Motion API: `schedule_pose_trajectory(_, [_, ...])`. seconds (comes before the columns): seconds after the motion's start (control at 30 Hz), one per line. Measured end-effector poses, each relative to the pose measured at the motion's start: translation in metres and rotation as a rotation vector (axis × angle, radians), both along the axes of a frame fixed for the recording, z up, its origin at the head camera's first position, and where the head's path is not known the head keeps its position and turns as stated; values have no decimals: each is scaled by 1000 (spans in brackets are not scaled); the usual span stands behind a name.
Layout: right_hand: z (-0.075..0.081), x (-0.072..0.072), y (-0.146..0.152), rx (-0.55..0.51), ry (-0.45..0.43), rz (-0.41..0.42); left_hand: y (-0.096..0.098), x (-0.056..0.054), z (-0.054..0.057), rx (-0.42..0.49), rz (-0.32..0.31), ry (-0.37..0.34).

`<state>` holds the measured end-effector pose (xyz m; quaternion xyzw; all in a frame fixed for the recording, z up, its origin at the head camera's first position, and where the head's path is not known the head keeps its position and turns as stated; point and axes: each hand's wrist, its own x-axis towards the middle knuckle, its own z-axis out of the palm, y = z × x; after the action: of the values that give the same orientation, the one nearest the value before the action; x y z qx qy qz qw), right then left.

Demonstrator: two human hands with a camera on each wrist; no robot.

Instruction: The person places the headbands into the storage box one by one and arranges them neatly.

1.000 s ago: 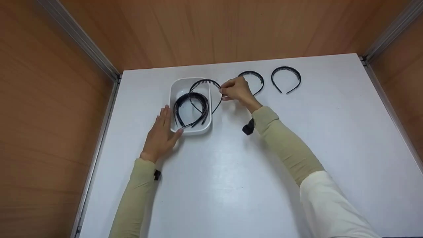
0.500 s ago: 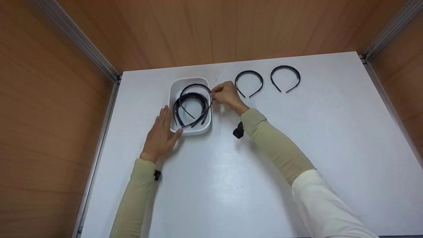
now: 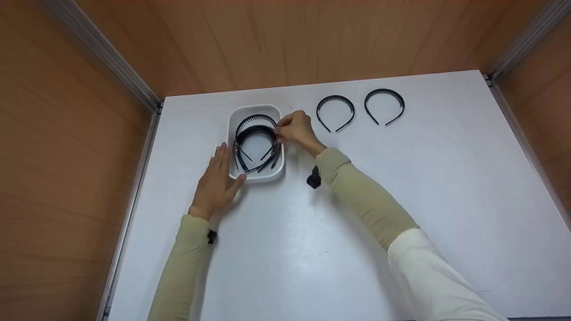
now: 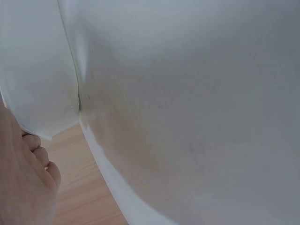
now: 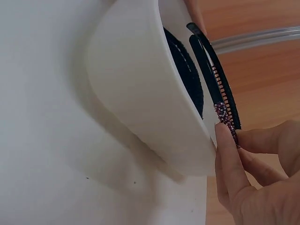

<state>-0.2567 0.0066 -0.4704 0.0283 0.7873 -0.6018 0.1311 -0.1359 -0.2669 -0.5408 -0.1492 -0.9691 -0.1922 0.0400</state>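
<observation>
A white rectangular tub (image 3: 263, 177) holds several black toothed headbands (image 3: 243, 160), lying overlapped. My right hand (image 3: 295, 129) pinches one more black headband (image 3: 256, 117) by its side, over the tub's far half. In the right wrist view this headband (image 5: 206, 70) shows comb teeth and a patch of small sparkly stones beside my fingertips (image 5: 224, 133). My left hand (image 3: 214, 183) rests against the tub's left wall, fingers straight and thumb at the near corner. In the left wrist view the left hand (image 4: 28, 173) lies along the tub's wall (image 4: 37, 70).
Two more black headbands, a nearer one (image 3: 335, 98) and a farther right one (image 3: 384, 92), lie on the white table (image 3: 357, 276) right of the tub. Wooden panels (image 3: 285, 40) stand behind the table and at both sides.
My right hand has moved left with the headband, from beside the tub's right rim to over the inside of the tub. My left hand has stayed at the tub's left wall.
</observation>
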Motion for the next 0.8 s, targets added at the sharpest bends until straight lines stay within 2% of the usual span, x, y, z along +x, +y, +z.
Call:
schedule_pose_trajectory(0.23, [4, -1, -8, 102, 22, 23, 0, 0, 0, 11, 0, 4])
schedule_pose_trajectory(0.53, [7, 0, -15, 128, 43, 46, 1, 0, 0, 31, 1, 15])
schedule_pose_trajectory(0.67, [7, 1, -16, 170, 79, 61, 1, 0, -1, 32, -1, 13])
schedule_pose_trajectory(0.8, [7, 1, -15, 234, 152, 86, 1, 1, 0, 23, 1, 6])
